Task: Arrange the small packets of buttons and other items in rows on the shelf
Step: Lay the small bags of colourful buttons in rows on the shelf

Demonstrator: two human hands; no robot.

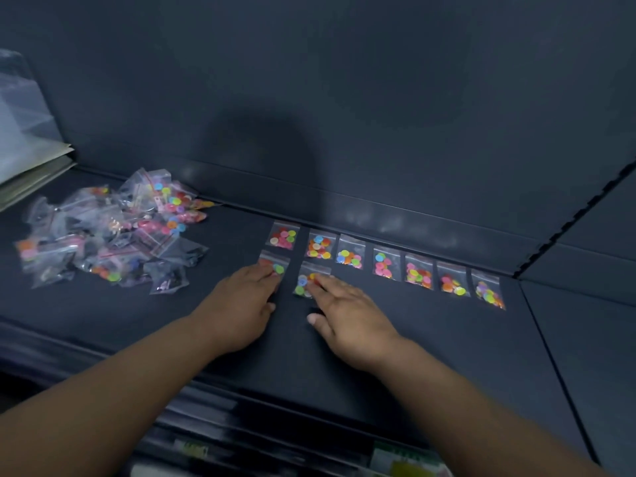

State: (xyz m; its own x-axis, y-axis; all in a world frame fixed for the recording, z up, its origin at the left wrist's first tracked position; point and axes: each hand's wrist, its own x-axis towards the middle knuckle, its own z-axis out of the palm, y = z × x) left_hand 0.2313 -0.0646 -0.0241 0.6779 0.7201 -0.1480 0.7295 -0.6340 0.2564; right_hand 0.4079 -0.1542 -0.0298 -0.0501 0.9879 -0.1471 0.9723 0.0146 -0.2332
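Fingers flat and gripping nothing, the left hand [241,304] presses a near packet [275,265] and the right hand [347,315] its neighbour packet [308,282] at twelve o'clock, the loose pile [113,232] at ten; these light, slick, floppy bags likely slide easily and pinch best by the sealed top.

You look down at a dark shelf [447,356]. Behind it stands a dark back wall [395,98] with a big soft shadow [261,149] on it. A strip with slots [564,228] runs up at the right. Pale sheets [31,166] sit in the shelf's far left corner. The light is dim.
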